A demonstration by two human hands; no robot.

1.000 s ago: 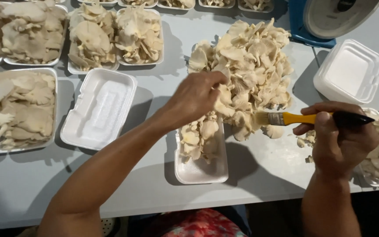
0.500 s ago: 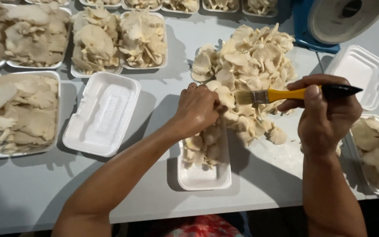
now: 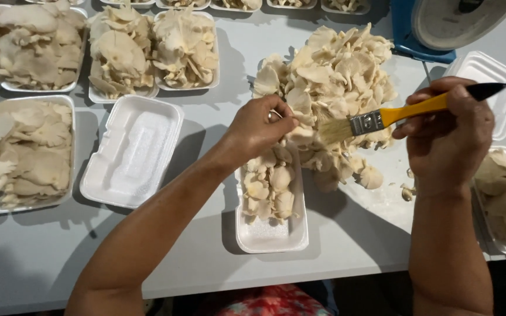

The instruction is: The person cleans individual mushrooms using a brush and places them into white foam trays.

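Lying nearest, a half-filled foam tray (image 3: 272, 231), pinching an oyster mushroom (image 3: 300, 136) above it with the left hand (image 3: 259, 127), gripping a yellow-handled brush (image 3: 382, 119) in the right hand (image 3: 449, 134), bristles touching the loose mushroom pile (image 3: 338, 73), sitting beyond, a blue scale (image 3: 434, 26)

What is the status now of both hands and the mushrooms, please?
Left hand gripping mushrooms over half-filled foam tray. Right hand holds yellow-handled brush, bristles at mushroom pile. Nothing blocking.

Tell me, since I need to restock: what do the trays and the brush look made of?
Empty tray: likely white foam, matte with soft moulded rims. Brush in the right hand: glossy yellow handle, plastic or painted wood, shiny metal band, pale bristles.
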